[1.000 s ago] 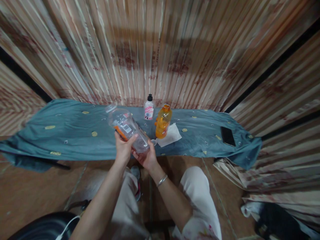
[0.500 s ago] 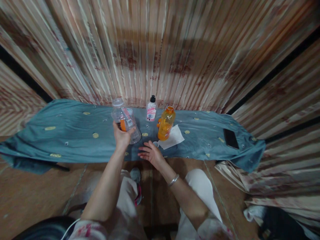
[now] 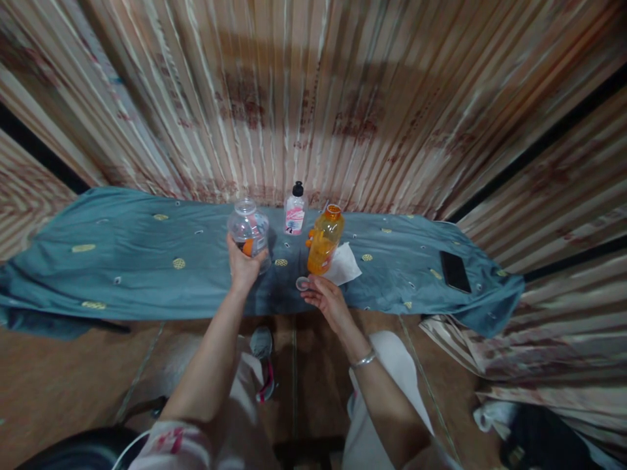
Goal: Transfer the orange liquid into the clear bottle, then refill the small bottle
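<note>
A clear plastic bottle [image 3: 237, 225] with an uncapped mouth stands at the left of centre, and my left hand [image 3: 243, 266] is wrapped round its labelled middle. My right hand [image 3: 327, 299] pinches a small clear cap [image 3: 302, 284] by its edge, low over the front of the cloth. Just beyond these fingers is an orange bottle [image 3: 323, 245], open at the top, with liquid in its lower part. Between and behind the two bottles sits a small bottle [image 3: 294, 215] with a black top and a pink-and-white label.
White paper [image 3: 347, 266] lies beside the orange bottle. A dark phone-like slab [image 3: 455, 271] rests at the right of the bench, which is draped in a blue-green cloth [image 3: 142, 261]. A patterned curtain [image 3: 274, 98] hangs close behind.
My left hand has brought the clear bottle from a tilt to nearly upright. My right hand has moved right, its open fingers closing on the cap, which was lying on the cloth.
</note>
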Tool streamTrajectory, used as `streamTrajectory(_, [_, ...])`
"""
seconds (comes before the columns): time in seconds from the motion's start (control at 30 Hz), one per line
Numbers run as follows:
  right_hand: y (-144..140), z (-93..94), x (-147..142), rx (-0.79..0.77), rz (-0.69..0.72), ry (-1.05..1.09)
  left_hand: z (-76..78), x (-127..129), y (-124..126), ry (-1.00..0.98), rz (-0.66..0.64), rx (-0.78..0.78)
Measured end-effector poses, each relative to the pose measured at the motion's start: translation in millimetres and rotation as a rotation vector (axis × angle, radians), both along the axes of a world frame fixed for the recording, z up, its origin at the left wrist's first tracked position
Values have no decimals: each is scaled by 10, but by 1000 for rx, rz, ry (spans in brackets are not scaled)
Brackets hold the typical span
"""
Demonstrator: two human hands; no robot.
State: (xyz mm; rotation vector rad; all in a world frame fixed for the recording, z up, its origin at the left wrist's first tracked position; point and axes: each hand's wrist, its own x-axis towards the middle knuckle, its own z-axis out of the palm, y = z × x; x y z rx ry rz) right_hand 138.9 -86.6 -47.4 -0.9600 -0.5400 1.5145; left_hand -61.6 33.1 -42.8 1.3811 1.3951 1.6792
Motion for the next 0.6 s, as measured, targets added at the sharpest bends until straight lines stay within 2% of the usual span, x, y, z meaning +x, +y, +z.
streamTrajectory(0.13, [-8, 17, 150, 28, -71, -52, 97, -17, -137, 26, 54, -18])
streamTrajectory(0.23, [-9, 27, 321, 56, -148, -131, 264, -102, -405, 72, 183, 22])
streamTrajectory(0.33, [52, 30, 566, 82, -245, -264, 464, -126, -717, 160, 195, 144])
streamTrajectory(0.4, [157, 37, 761, 95, -315, -384, 560, -34, -836, 184, 83, 200])
streamTrajectory(0.47, [311, 49, 956, 104, -358, -526, 595, 146, -830, 187, -46, 152])
streamTrajectory(0.6, [636, 49, 1242, 98, -371, -858, 496, 586, -547, 82, -249, 6])
